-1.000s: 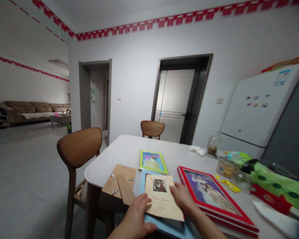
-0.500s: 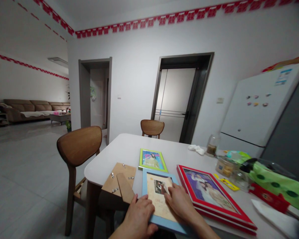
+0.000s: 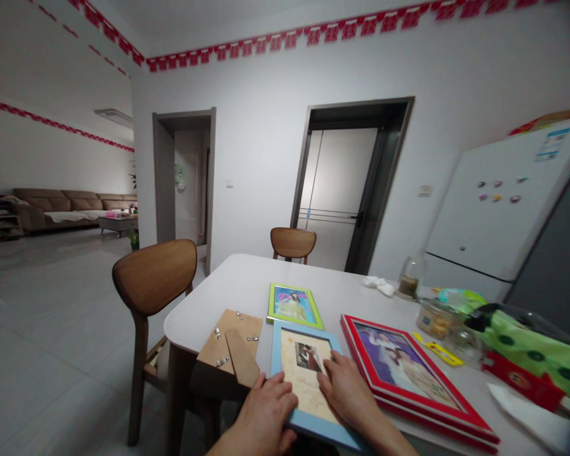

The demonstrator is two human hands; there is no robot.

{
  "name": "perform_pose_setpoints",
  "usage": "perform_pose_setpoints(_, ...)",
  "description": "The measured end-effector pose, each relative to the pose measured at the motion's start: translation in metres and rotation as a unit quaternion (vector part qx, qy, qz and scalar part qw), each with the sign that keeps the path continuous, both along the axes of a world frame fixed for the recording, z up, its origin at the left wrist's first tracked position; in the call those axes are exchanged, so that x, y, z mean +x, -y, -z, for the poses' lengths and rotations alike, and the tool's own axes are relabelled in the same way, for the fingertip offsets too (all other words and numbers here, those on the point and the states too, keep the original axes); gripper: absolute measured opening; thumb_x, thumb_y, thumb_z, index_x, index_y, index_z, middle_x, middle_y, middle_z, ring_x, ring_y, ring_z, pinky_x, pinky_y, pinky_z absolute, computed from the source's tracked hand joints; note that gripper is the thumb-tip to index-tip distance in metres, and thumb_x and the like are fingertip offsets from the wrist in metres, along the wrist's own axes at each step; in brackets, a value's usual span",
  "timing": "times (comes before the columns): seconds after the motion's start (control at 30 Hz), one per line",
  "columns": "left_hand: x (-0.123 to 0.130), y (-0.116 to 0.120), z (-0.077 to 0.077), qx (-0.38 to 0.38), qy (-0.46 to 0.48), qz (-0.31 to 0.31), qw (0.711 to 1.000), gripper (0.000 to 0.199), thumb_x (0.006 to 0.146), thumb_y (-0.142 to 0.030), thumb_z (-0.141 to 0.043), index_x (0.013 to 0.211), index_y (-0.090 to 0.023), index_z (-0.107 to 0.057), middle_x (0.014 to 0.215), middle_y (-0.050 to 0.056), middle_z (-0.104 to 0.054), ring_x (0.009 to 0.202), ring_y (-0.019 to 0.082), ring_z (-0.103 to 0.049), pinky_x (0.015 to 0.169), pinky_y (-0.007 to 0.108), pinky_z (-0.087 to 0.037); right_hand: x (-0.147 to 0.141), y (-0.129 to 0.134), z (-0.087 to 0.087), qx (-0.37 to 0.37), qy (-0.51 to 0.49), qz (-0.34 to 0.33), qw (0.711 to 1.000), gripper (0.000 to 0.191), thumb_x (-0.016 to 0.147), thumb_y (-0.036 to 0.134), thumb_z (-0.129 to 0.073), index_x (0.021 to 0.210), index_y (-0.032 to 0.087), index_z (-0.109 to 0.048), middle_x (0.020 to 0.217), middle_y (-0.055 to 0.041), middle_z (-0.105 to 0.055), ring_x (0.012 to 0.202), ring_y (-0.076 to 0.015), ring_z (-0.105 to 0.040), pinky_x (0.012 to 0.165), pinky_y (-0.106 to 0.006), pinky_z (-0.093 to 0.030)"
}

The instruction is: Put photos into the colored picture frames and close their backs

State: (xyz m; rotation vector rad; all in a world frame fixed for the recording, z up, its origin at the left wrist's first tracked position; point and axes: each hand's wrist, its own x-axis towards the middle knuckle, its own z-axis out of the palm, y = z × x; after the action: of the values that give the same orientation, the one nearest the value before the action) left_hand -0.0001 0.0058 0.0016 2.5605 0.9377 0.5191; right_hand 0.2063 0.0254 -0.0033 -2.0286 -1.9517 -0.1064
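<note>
A light blue picture frame (image 3: 276,362) lies tilted at the near edge of the table. Inside it is a cream paper insert (image 3: 308,394) with a small photo and faint print. My left hand (image 3: 265,408) holds the frame's left side, fingers on the rim and thumb lower down by the edge. Across the right rim lies my right hand (image 3: 349,387), its fingers apart and touching the insert. Just left of the frame is a brown backing board (image 3: 223,339) with metal clips and a stand flap (image 3: 241,356). A green picture frame (image 3: 272,304) lies behind.
Stacked red picture frames (image 3: 361,358) lie to the right. Beyond them are a yellow packet (image 3: 443,353), a clear container (image 3: 434,318), a glass jar (image 3: 408,282), crumpled tissue (image 3: 379,285) and a green bag (image 3: 527,345). Wooden chairs (image 3: 156,275) stand around the white table (image 3: 247,269).
The view has shifted slightly, moving the scene a little to the right. Print on the insert shows more clearly now. Both hands stay at the blue frame with almost the same pose.
</note>
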Motion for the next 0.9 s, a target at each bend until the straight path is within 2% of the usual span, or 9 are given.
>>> perform_pose_setpoints(0.07,-0.01,0.0,-0.001,-0.013,0.011,-0.003,1.0,0.056,0.062,-0.021,-0.058,0.116,-0.023,-0.042,0.127,0.006,-0.04,0.119,0.024,-0.028,0.1,0.043,-0.016,-0.004,0.0,-0.005,0.004,-0.004,0.008,1.0,0.034,0.073,0.032,-0.041,0.092,0.013,-0.062,0.115,-0.017,-0.05,0.105,-0.0279,-0.045,0.088,-0.037,-0.031)
perform_pose_setpoints(0.13,-0.028,-0.006,0.0,-0.001,0.037,-0.035,0.999,0.061,0.062,-0.019,-0.055,0.12,-0.021,-0.038,0.131,0.007,-0.034,0.121,0.023,-0.026,0.1,0.041,-0.018,-0.013,-0.001,-0.011,0.017,-0.024,0.001,1.0,0.034,0.073,0.032,-0.041,0.097,0.015,-0.06,0.117,-0.0146,-0.05,0.106,-0.027,-0.043,0.087,-0.037,-0.031)
perform_pose_setpoints(0.23,-0.064,-0.028,0.007,0.066,0.058,-0.15,0.985,0.059,0.063,-0.014,-0.048,0.121,-0.019,-0.038,0.13,0.007,-0.035,0.12,0.021,-0.027,0.101,0.037,-0.019,-0.039,-0.002,-0.019,0.024,-0.07,-0.06,0.996,0.036,0.074,0.031,-0.041,0.102,0.015,-0.057,0.112,-0.0127,-0.054,0.104,-0.0242,-0.044,0.087,-0.033,-0.031)
perform_pose_setpoints(0.33,-0.094,-0.055,0.017,0.088,0.005,-0.286,0.954,0.054,0.063,-0.015,-0.05,0.117,-0.014,-0.043,0.126,0.01,-0.04,0.118,0.022,-0.031,0.1,0.037,-0.022,-0.076,-0.006,-0.022,0.014,-0.098,-0.122,0.988,0.035,0.074,0.033,-0.042,0.102,0.017,-0.057,0.101,-0.01,-0.06,0.096,-0.0225,-0.048,0.084,-0.033,-0.031)
perform_pose_setpoints(0.4,-0.106,-0.067,0.022,0.076,-0.019,-0.319,0.944,0.049,0.063,-0.014,-0.05,0.112,-0.01,-0.047,0.123,0.013,-0.043,0.116,0.023,-0.035,0.097,0.035,-0.025,-0.102,-0.011,-0.02,0.001,-0.092,-0.147,0.985,0.036,0.073,0.037,-0.044,0.101,0.019,-0.057,0.096,-0.0086,-0.061,0.092,-0.0225,-0.049,0.08,-0.033,-0.033)
perform_pose_setpoints(0.53,-0.108,-0.074,0.022,0.062,0.003,-0.304,0.951,0.042,0.064,-0.011,-0.05,0.105,-0.015,-0.052,0.115,0.009,-0.051,0.109,0.02,-0.043,0.094,0.03,-0.03,-0.139,-0.023,-0.012,0.001,-0.05,-0.128,0.99,0.035,0.064,0.04,-0.053,0.091,0.019,-0.058,0.089,-0.009,-0.059,0.088,-0.0254,-0.049,0.077,-0.038,-0.033)
perform_pose_setpoints(0.63,-0.104,-0.069,0.013,0.047,0.052,-0.297,0.952,0.038,0.063,-0.01,-0.052,0.1,-0.017,-0.055,0.108,0.007,-0.056,0.102,0.019,-0.048,0.09,0.029,-0.033,-0.145,-0.027,-0.012,0.021,-0.101,-0.118,0.988,0.036,0.061,0.029,-0.054,0.095,0.019,-0.057,0.092,-0.0091,-0.056,0.089,-0.0241,-0.048,0.077,-0.035,-0.035)
perform_pose_setpoints(0.77,-0.089,-0.052,-0.004,0.014,0.116,-0.266,0.957,0.031,0.063,-0.013,-0.055,0.093,-0.02,-0.059,0.102,0.004,-0.059,0.097,0.019,-0.051,0.087,0.03,-0.035,-0.119,-0.011,-0.026,0.062,-0.189,-0.13,0.971,0.04,0.061,0.019,-0.05,0.101,0.019,-0.056,0.097,-0.008,-0.055,0.093,-0.0208,-0.048,0.082,-0.03,-0.035)
perform_pose_setpoints(0.9,-0.053,-0.026,-0.021,0.014,0.12,-0.192,0.974,0.029,0.065,-0.016,-0.056,0.094,-0.021,-0.059,0.106,0.005,-0.057,0.098,0.02,-0.05,0.087,0.029,-0.036,-0.066,0.021,-0.034,0.065,-0.22,-0.133,0.964,0.032,0.061,0.019,-0.049,0.091,0.022,-0.059,0.095,-0.006,-0.056,0.092,-0.0201,-0.049,0.084,-0.031,-0.036)
